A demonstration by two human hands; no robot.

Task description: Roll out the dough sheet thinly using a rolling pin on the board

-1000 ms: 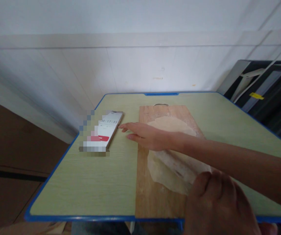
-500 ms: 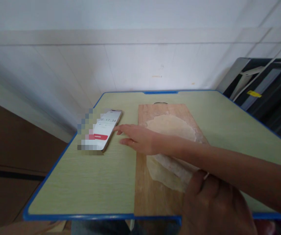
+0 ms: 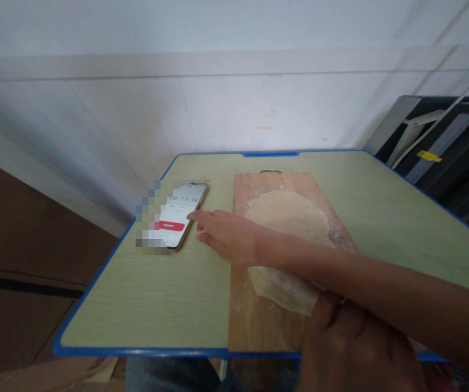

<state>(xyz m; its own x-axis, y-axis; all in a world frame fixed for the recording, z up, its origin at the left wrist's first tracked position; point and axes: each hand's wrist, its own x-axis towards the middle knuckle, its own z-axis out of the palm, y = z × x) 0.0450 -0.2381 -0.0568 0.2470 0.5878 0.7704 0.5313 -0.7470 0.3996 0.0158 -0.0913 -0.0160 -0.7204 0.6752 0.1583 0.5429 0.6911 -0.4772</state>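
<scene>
My right arm crosses over from the right, and my right hand points left with fingers apart. Its index fingertip overlaps the right edge of a smartphone; whether it touches the screen I cannot tell. The phone lies face up, showing a timer and a red button, its left side pixelated. A thin, wide sheet of dough lies on a wooden cutting board, partly covered by my right forearm. Below that forearm, my left hand is closed at the dough's near right edge. What it grips is hidden.
The board rests on a pale green table with a blue rim. Behind stands a white wall. Dark flat items with a yellow tag lean at the right. A brown panel is at the left.
My right index finger has moved slightly left relative to the phone, from beside its edge to over the screen. My closed left hand sits slightly lower. The view has shifted a little.
</scene>
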